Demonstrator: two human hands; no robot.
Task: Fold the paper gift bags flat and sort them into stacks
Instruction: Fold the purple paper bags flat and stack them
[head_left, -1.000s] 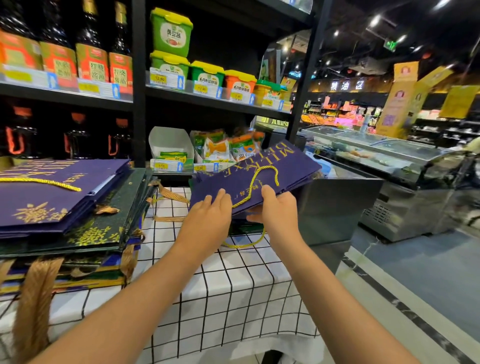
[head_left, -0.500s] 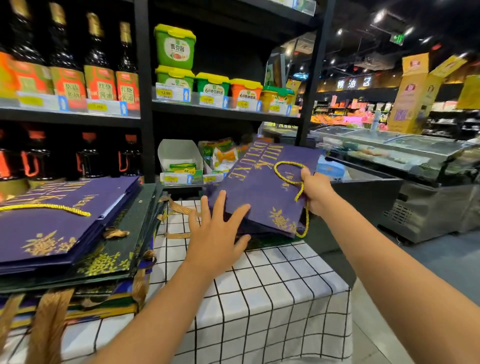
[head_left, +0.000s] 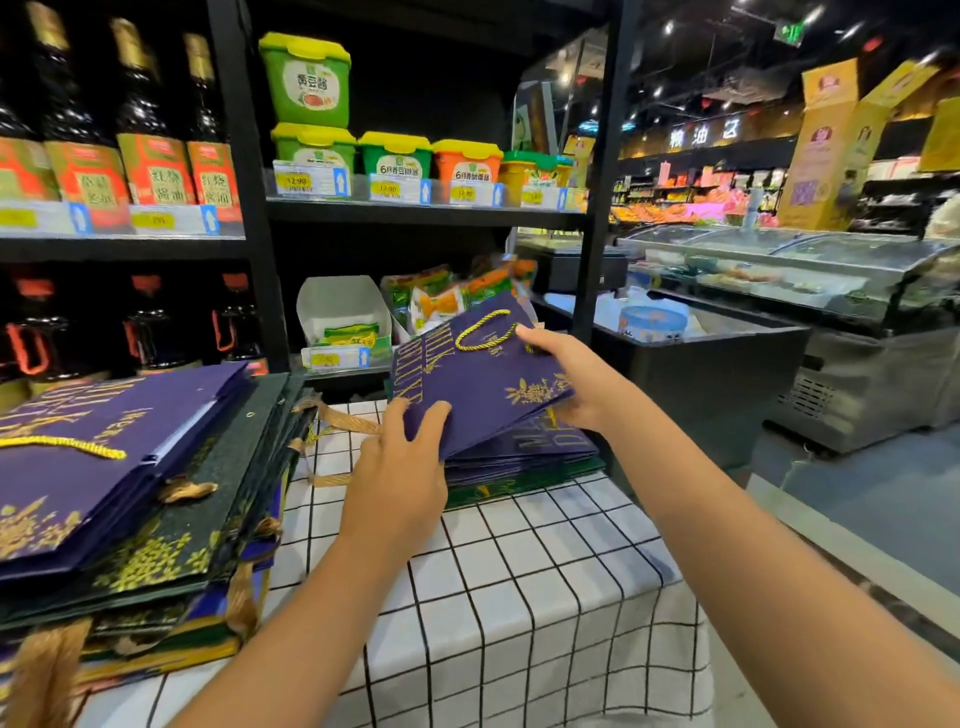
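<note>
Shop aisle, checked-cloth table (head_left: 519, 571), purple bag (head_left: 483, 379) up in both hands.

Shelves (head_left: 415, 213) of sauce tubs and bottles stand behind, a chiller (head_left: 831, 280) off to the right. A tall stack (head_left: 130, 467) of flat bags sits on the left of the table, a lower stack (head_left: 524, 457) at the far edge. Left hand (head_left: 400, 478) pinches the tilted bag's near corner, fingers on top; right hand (head_left: 566, 379) grips its right edge, just above the low stack.

Purple gift bag (head_left: 483, 384) (gold lettering), black-gridded white tablecloth (head_left: 519, 587)
</note>
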